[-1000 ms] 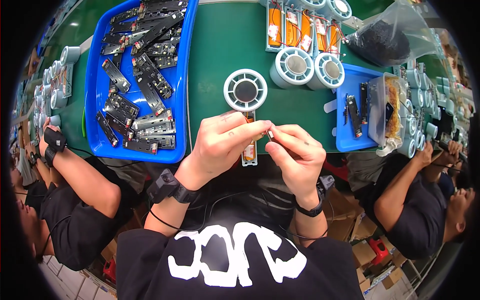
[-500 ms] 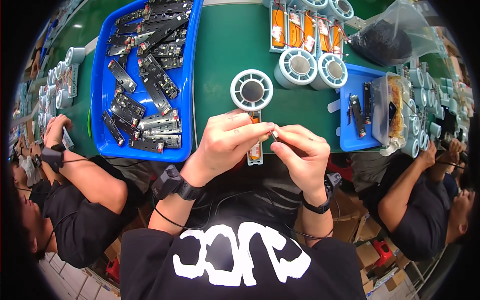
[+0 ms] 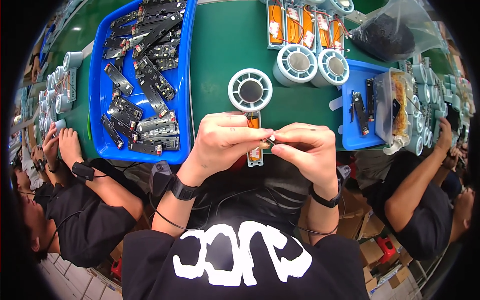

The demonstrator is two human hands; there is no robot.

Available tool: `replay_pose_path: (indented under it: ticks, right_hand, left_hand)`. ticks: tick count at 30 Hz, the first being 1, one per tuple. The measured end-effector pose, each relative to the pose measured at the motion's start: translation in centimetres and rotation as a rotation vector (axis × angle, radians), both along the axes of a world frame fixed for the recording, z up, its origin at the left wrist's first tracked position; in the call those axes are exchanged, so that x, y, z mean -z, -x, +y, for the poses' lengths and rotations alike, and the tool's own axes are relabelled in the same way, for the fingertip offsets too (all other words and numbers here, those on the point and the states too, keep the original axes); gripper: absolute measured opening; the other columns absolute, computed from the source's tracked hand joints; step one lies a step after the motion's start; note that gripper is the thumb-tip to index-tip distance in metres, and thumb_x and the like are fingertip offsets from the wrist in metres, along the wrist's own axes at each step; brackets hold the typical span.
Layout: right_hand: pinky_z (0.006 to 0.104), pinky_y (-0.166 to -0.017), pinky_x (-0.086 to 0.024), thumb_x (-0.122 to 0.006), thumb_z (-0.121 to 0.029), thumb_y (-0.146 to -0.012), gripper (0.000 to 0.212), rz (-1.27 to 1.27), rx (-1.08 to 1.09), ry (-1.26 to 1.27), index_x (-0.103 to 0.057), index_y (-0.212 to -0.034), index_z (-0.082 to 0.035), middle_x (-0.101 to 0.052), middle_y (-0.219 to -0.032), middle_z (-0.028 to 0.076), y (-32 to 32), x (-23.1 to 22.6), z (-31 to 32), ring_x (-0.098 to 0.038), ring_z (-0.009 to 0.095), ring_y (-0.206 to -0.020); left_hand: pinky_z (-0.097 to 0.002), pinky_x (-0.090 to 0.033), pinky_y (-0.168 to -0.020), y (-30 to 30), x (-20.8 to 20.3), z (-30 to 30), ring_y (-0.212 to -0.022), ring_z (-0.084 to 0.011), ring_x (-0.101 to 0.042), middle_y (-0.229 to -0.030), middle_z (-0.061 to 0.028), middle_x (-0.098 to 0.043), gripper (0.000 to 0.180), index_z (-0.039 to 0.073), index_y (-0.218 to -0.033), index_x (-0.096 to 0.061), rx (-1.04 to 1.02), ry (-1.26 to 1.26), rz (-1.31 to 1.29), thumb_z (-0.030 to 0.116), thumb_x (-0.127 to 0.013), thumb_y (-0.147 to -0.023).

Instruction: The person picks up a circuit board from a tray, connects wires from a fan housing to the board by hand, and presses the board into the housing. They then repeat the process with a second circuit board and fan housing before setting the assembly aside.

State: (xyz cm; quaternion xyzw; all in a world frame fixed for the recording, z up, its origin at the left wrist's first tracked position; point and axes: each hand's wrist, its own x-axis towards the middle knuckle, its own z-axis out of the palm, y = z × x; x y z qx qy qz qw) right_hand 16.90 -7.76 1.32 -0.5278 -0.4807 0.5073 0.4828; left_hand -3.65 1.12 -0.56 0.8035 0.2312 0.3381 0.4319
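In front of me a light blue handheld fan (image 3: 250,90) lies on the table, its round head away from me. Its open handle shows an orange battery (image 3: 254,123). Above the handle my hands meet fingertip to fingertip. With thumb and forefinger closed, my left hand (image 3: 220,142) pinches a small white connector (image 3: 272,137). My right hand (image 3: 311,152) is closed in a pinch on a small dark piece (image 3: 270,141), right against the connector. Fingers hide most of both pieces, and the hands cover part of the handle.
At left stands a blue tray (image 3: 185,100) heaped with black circuit boards (image 3: 154,85). More fans (image 3: 295,65) with orange batteries lie at the back right. A smaller blue tray (image 3: 354,140), a clear plastic box (image 3: 382,100) and a clear bag (image 3: 390,37) stand right. Co-workers sit either side.
My hands have shifted slightly, the right one a little to the right, and the white connector now shows between the fingertips. At left, the co-worker's hands have moved onto a fan.
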Motion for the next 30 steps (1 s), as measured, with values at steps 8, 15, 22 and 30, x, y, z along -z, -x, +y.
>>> replay_pose_path:
  ticks: [8, 15, 22, 30]
  right_hand:
    - [0.0229, -0.062, -0.055, -0.077, 0.01, -0.079, 0.022, -0.055, 0.002, -0.089, -0.075, -0.1, 0.006, -0.075, -0.097, 0.016, 0.3, 0.2, -0.1, -0.071, 0.016, -0.079]
    - [0.0226, -0.049, -0.051, -0.068, 0.007, -0.089, 0.021, 0.279, 0.16, 0.175, -0.069, -0.11, 0.008, -0.073, -0.1, 0.015, 1.9, 0.3, -0.7, -0.071, 0.016, -0.077]
    - [0.0236, -0.047, -0.051, -0.063, 0.004, -0.093, 0.018, 0.456, 0.217, 0.157, -0.066, -0.11, 0.008, -0.073, -0.1, 0.014, 2.4, 0.6, -0.5, -0.07, 0.015, -0.075]
    - [0.0233, -0.048, -0.05, -0.062, 0.004, -0.094, 0.017, 0.516, 0.301, 0.169, -0.066, -0.11, 0.007, -0.072, -0.1, 0.014, 3.2, 0.8, -0.5, -0.07, 0.015, -0.076]
  left_hand:
    - [-0.0306, -0.048, -0.056, 0.1, -0.8, -0.4, -0.064, -0.0188, -0.059, -0.072, -0.0052, -0.061, 0.035, 0.007, -0.106, -0.078, -0.038, -0.017, 0.095, 0.004, -0.084, -0.071]
    - [-0.0338, -0.052, -0.067, 0.0, 0.6, -3.2, -0.079, -0.0244, -0.061, -0.094, -0.0112, -0.063, 0.053, 0.0, -0.116, -0.071, -0.464, -0.228, 0.028, -0.001, -0.086, -0.066]
    - [-0.0364, -0.053, -0.071, -0.4, 0.3, -3.4, -0.083, -0.0285, -0.063, -0.097, -0.0142, -0.064, 0.046, -0.002, -0.115, -0.071, -0.443, -0.379, 0.125, -0.006, -0.082, -0.07]
    - [-0.0378, -0.054, -0.07, -0.6, -0.5, -3.1, -0.083, -0.0308, -0.064, -0.097, -0.0121, -0.064, 0.038, -0.002, -0.111, -0.071, -0.452, -0.416, 0.188, -0.007, -0.074, -0.074]
